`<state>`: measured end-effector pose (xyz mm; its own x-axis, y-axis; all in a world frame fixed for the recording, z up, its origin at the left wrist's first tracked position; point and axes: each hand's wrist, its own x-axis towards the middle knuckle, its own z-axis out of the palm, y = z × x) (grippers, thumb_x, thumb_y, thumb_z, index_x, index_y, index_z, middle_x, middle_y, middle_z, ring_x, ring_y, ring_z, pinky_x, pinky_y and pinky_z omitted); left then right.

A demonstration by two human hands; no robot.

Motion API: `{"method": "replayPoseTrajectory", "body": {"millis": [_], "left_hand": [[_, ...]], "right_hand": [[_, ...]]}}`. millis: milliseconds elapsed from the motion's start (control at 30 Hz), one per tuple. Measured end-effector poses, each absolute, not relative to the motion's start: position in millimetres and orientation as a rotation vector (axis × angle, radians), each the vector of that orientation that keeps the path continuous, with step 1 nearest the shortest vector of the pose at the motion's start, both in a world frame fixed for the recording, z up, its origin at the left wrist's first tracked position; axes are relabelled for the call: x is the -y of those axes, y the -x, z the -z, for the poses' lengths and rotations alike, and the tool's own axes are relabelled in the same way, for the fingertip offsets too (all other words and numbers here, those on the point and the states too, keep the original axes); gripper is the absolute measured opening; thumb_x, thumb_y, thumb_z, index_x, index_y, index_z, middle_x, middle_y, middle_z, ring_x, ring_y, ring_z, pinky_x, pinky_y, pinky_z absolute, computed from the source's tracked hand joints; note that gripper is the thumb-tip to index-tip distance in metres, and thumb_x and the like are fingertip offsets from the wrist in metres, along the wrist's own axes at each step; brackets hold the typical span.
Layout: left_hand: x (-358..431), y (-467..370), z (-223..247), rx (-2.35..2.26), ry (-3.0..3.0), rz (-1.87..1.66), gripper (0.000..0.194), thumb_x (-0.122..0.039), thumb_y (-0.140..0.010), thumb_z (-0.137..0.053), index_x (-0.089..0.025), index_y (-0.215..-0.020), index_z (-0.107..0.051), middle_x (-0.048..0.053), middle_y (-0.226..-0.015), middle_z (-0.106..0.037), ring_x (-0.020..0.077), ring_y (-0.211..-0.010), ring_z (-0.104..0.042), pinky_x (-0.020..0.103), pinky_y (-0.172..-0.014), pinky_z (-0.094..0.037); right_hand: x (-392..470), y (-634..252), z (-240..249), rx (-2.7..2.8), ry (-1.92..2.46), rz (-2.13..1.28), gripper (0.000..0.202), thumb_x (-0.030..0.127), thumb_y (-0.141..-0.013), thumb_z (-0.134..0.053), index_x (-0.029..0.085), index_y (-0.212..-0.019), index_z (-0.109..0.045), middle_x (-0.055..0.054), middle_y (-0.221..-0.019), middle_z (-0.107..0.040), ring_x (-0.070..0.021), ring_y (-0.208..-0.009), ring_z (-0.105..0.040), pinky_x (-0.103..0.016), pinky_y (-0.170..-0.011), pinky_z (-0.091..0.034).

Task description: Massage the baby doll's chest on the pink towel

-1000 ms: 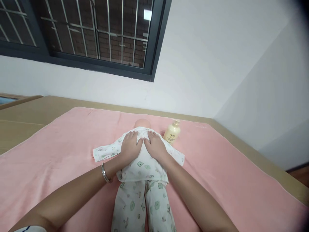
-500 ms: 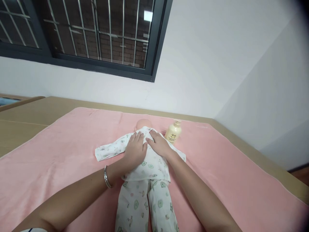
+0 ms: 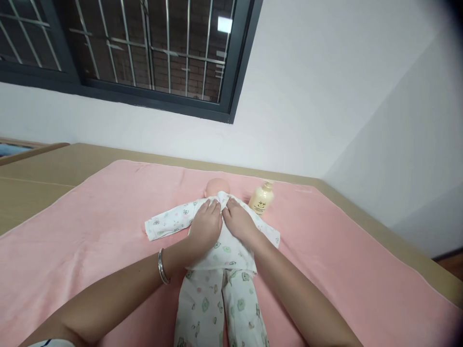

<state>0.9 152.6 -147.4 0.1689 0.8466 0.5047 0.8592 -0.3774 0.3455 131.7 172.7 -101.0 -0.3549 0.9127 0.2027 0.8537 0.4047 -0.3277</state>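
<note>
A doll lies on the bed in a white printed shirt (image 3: 231,253) and matching printed pants (image 3: 206,303). Its bald head (image 3: 217,187) points away from me; no face shows, so it seems to lie front down. My left hand (image 3: 207,224), with a silver bangle on the wrist, rests on the left half of the upper shirt, fingers extended together. On the right half lies my right hand (image 3: 238,219), its fingers also extended. Both hands nearly meet at the middle, and shirt cloth puckers up between them near the neck. The thumbs are partly hidden.
A pale yellow pump bottle (image 3: 261,198) with a face printed on it stands right of the doll's shoulder. Under everything is a pink blanket (image 3: 108,207) on a wooden platform (image 3: 47,185). Behind are a white wall (image 3: 289,96) and a dark-framed barred window (image 3: 155,48).
My hands have drawn closer together over the upper shirt, and the cloth between them has bunched up by the neck. The bottle and the doll have kept their places.
</note>
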Motion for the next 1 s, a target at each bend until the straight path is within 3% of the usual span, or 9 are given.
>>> {"method": "replayPoseTrajectory", "body": {"millis": [67, 267, 467, 733, 900, 1000], "left_hand": [[-153, 0, 147, 1.738, 2.406, 1.041, 0.046, -0.019, -0.097, -0.035, -0.005, -0.136, -0.054, 0.019, -0.146, -0.053, 0.0281, -0.141, -0.044, 0.046, -0.12, -0.03], [-181, 22, 141, 1.835, 2.522, 1.047, 0.046, -0.029, -0.098, -0.035, -0.011, -0.136, -0.055, 0.015, -0.148, -0.052, 0.0265, -0.143, -0.042, 0.046, -0.119, -0.033], [-163, 8, 145, 1.794, 2.362, 1.045, 0.045, -0.025, -0.098, -0.033, -0.009, -0.133, -0.056, 0.018, -0.141, -0.057, 0.0287, -0.138, -0.048, 0.048, -0.118, -0.033], [-160, 8, 148, 1.808, 2.46, 1.147, 0.048, -0.024, -0.096, -0.035, -0.009, -0.138, -0.053, 0.015, -0.148, -0.052, 0.028, -0.142, -0.041, 0.047, -0.119, -0.031], [-182, 21, 149, 1.821, 2.466, 1.184, 0.042, -0.026, -0.094, -0.038, -0.014, -0.128, -0.059, 0.013, -0.14, -0.059, 0.027, -0.136, -0.048, 0.047, -0.117, -0.034], [-182, 19, 152, 1.821, 2.413, 1.201, 0.045, -0.027, -0.094, -0.038, -0.012, -0.133, -0.056, 0.015, -0.142, -0.057, 0.0281, -0.138, -0.046, 0.049, -0.117, -0.034]], "right_hand": [[-181, -135, 103, 2.29, 1.535, -0.264, 0.047, 0.024, -0.099, -0.035, 0.01, -0.14, -0.052, -0.015, -0.151, -0.047, -0.0239, -0.144, -0.037, -0.041, -0.12, -0.026], [-150, -119, 99, 2.332, 1.653, -0.151, 0.053, 0.027, -0.101, -0.033, 0.001, -0.145, -0.044, -0.021, -0.152, -0.043, -0.0282, -0.145, -0.035, -0.04, -0.118, -0.028], [-164, -134, 92, 2.342, 1.543, -0.302, 0.044, 0.028, -0.1, -0.033, 0.013, -0.135, -0.056, -0.014, -0.146, -0.052, -0.0242, -0.138, -0.045, -0.037, -0.112, -0.036], [-168, -130, 103, 2.291, 1.626, -0.203, 0.052, 0.027, -0.101, -0.03, 0.0, -0.142, -0.047, -0.021, -0.149, -0.046, -0.0268, -0.143, -0.038, -0.039, -0.118, -0.029], [-142, -119, 98, 2.379, 1.609, -0.157, 0.053, 0.023, -0.099, -0.034, 0.003, -0.146, -0.044, -0.019, -0.152, -0.042, -0.0279, -0.146, -0.033, -0.041, -0.119, -0.028], [-155, -125, 102, 2.343, 1.537, -0.234, 0.052, 0.026, -0.1, -0.034, 0.006, -0.147, -0.045, -0.017, -0.154, -0.041, -0.026, -0.147, -0.032, -0.041, -0.12, -0.026]]}}
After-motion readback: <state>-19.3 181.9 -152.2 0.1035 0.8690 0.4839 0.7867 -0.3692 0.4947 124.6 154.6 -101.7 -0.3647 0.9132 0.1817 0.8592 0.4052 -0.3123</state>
